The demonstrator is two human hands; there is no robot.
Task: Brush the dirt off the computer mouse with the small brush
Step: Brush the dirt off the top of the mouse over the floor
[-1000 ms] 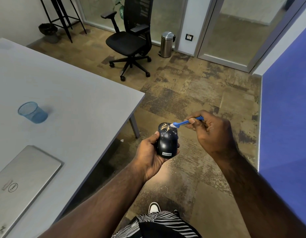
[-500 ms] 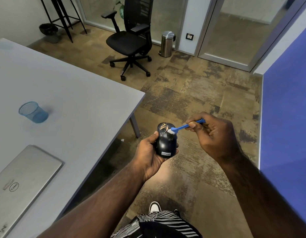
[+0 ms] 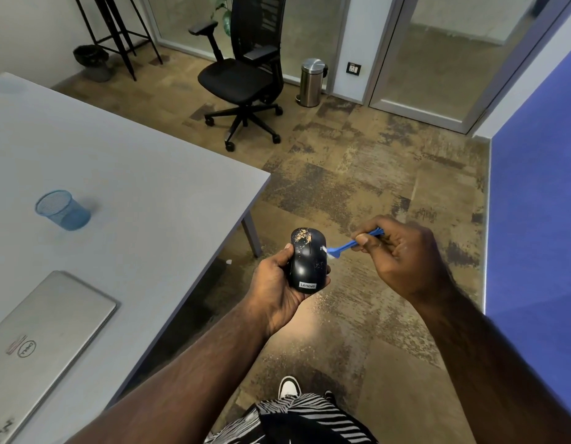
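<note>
Black plastic: computer mouse (image 3: 308,262), tan dirt (image 3: 301,235) on its far end.
Left hand (image 3: 277,285): wrapped around the mouse, off the table's (image 3: 149,174) right edge.
Right hand (image 3: 402,256): pinching the small brush (image 3: 351,244), bristles at the mouse's right side.
Table: blue mesh cup (image 3: 62,210), closed laptop (image 3: 44,328).

Left hand (image 3: 279,283) cupped palm-up, fingers wrapped around mouse (image 3: 308,261); right hand (image 3: 402,257) curled, thumb and forefinger pinched on brush (image 3: 351,243); both forearms extended forward.
</note>
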